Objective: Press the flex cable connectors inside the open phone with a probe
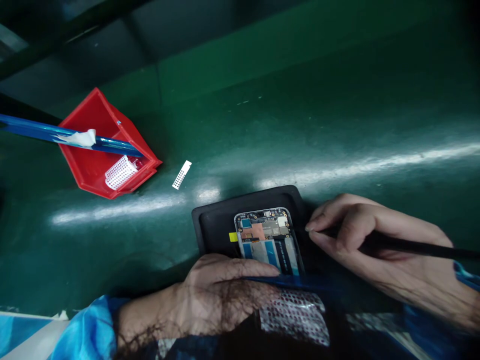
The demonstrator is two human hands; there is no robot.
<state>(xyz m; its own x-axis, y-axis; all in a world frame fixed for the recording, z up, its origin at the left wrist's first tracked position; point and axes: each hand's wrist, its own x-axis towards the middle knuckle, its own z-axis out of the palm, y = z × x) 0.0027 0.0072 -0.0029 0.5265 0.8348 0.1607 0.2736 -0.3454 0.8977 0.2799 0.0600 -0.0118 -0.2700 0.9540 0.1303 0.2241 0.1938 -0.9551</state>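
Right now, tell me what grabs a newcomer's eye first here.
The opened phone in its black tray, low at centre, with circuitry bared. The left hand presses on its lower end, while the right hand has a grip on a thin black tool beside it. Upper left, a bright red bin stands on the green table.

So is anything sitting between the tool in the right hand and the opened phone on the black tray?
Nothing visible. The right hand holds the black tool beside the phone. The left hand rests at the phone's near end, clear of that path.

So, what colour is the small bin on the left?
The bin is red, seen clearly in the head view.
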